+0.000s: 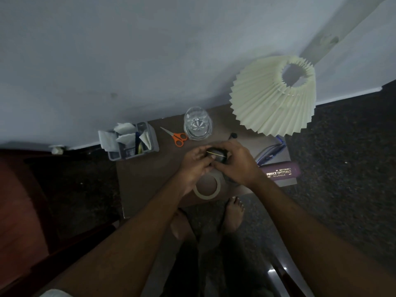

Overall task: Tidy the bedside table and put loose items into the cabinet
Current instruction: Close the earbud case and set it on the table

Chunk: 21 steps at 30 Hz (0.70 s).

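At the centre of the frame, a small dark object with a thin yellow band across it sits above the bedside table, gripped from both sides by the left hand and right hand, fingers curled around it. A tape roll lies just below the wrists. Orange scissors and a glass lie above, and a purple case to the right.

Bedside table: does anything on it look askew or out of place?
The grey organizer at the back-left corner seems to overhang the bedside table, white tissues sticking out untidily. Nothing looks spilled.
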Each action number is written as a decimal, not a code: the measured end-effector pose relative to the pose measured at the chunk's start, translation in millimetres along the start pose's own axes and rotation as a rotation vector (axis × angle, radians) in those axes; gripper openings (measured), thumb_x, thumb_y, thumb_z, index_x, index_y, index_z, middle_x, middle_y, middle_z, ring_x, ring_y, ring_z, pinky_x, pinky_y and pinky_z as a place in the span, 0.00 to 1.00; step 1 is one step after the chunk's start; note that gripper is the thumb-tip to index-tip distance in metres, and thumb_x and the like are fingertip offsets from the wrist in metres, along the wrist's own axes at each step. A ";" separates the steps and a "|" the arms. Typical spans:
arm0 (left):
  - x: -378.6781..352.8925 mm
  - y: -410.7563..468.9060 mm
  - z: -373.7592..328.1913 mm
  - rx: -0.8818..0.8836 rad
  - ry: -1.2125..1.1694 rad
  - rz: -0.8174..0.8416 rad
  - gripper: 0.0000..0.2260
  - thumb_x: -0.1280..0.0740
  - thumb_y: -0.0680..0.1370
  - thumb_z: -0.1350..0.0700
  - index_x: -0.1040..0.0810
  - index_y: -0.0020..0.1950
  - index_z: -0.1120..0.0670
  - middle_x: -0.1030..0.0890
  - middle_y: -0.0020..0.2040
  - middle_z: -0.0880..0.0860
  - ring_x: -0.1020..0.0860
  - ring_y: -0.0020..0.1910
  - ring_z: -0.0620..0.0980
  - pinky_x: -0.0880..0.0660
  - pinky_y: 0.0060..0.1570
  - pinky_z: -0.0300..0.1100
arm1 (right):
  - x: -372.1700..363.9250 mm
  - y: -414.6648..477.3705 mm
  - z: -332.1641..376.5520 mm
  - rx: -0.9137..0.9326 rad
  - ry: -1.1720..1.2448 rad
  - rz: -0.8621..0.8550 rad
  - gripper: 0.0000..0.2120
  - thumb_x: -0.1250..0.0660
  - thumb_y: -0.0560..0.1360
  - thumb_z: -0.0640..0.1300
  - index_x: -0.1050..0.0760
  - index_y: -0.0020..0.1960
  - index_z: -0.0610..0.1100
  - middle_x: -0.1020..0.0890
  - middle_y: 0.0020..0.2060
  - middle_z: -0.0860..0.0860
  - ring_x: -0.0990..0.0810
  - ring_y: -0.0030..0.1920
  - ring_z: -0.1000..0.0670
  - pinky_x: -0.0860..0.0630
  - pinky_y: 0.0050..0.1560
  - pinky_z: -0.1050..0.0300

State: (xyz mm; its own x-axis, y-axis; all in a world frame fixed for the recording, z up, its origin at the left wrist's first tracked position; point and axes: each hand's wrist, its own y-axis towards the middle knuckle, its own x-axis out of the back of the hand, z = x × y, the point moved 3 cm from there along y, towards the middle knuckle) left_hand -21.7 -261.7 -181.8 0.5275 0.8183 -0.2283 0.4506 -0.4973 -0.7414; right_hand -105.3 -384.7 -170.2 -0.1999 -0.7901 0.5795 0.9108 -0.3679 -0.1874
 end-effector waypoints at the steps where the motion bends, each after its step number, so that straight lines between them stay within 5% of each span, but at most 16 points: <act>1: 5.9 -1.9 1.2 0.000 -0.022 0.009 0.13 0.35 0.79 0.69 0.24 0.64 0.62 0.17 0.50 0.53 0.19 0.50 0.49 0.19 0.49 0.41 | -2.7 0.2 1.4 -0.025 0.035 0.002 0.22 0.22 0.70 0.43 0.20 0.63 0.46 0.17 0.55 0.50 0.21 0.56 0.51 0.25 0.56 0.60; 4: 21.2 -5.7 3.9 -0.002 -0.059 0.006 0.13 0.35 0.79 0.68 0.23 0.63 0.61 0.16 0.50 0.53 0.18 0.49 0.49 0.19 0.47 0.39 | -16.8 1.0 1.4 -0.136 0.122 0.043 0.20 0.24 0.73 0.46 0.20 0.63 0.50 0.18 0.56 0.53 0.20 0.57 0.55 0.27 0.56 0.68; 11: 37.4 -11.5 5.5 -0.048 0.011 -0.056 0.17 0.34 0.79 0.69 0.26 0.68 0.65 0.20 0.56 0.58 0.21 0.57 0.54 0.21 0.55 0.45 | -37.0 6.4 -4.8 -0.279 0.375 0.011 0.09 0.31 0.79 0.43 0.17 0.55 0.53 0.13 0.49 0.55 0.15 0.51 0.53 0.19 0.57 0.45; 16: 41.4 -14.5 8.7 -0.053 0.013 -0.049 0.19 0.34 0.78 0.70 0.28 0.69 0.63 0.20 0.56 0.59 0.22 0.59 0.55 0.23 0.59 0.48 | -39.7 8.9 -8.1 -0.326 0.409 -0.025 0.04 0.30 0.78 0.47 0.17 0.49 0.55 0.14 0.42 0.55 0.15 0.44 0.55 0.19 0.45 0.52; 21: 41.2 -17.6 5.9 -0.093 0.061 0.020 0.24 0.32 0.75 0.73 0.27 0.69 0.59 0.17 0.52 0.55 0.20 0.54 0.52 0.24 0.61 0.51 | -36.2 11.0 -9.8 -0.413 0.447 -0.101 0.04 0.30 0.78 0.45 0.18 0.45 0.51 0.16 0.39 0.50 0.16 0.41 0.47 0.19 0.43 0.44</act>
State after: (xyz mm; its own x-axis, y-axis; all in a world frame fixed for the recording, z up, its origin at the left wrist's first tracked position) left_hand -12.2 -217.6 -181.8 0.5785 0.7903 -0.2019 0.5029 -0.5405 -0.6745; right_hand -91.5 -365.0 -200.9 -0.4916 -0.8374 0.2388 0.6823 -0.5408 -0.4919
